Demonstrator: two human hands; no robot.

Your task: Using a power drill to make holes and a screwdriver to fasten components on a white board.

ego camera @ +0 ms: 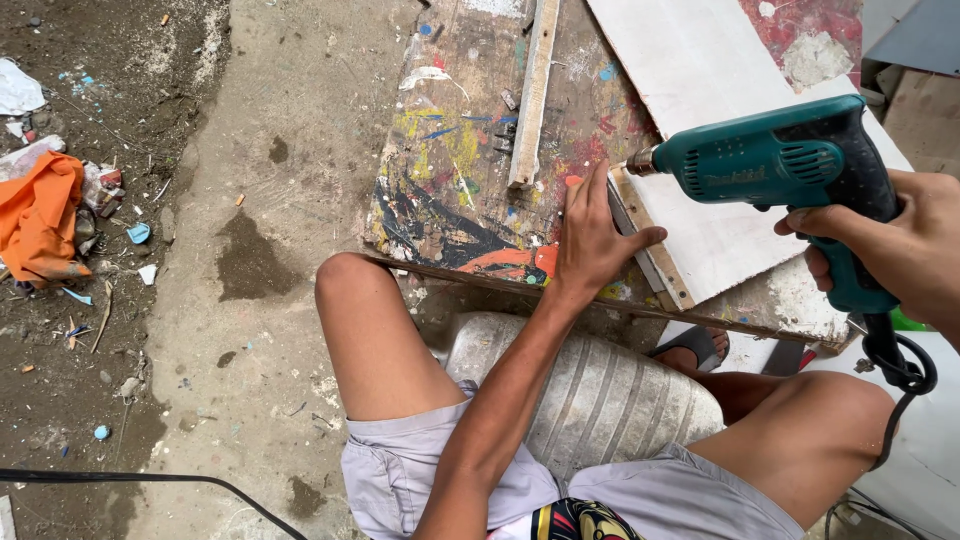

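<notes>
A: Right hand (pixel 900 235)?
B: Fingers wrapped tight round the grip of a teal drill (pixel 780 165). Drill lies level over the white panel (pixel 700 100), bit end at the panel's left edge. Black cord (pixel 895 365) hangs off the handle.
A: Left hand (pixel 595 240)?
B: Flat on the paint-stained board (pixel 450 180) near its front edge, fingers spread, thumb out toward a wooden strip (pixel 650 235) under the panel edge.
A: Packages, labels?
B: Orange cloth (pixel 40 215) and small litter at the ground's left edge. Print on the drill body, too small to tell.

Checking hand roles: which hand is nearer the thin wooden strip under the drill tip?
Left. The left hand presses flat beside the wooden strip; the right hand is farther off, gripping the teal drill.
</notes>
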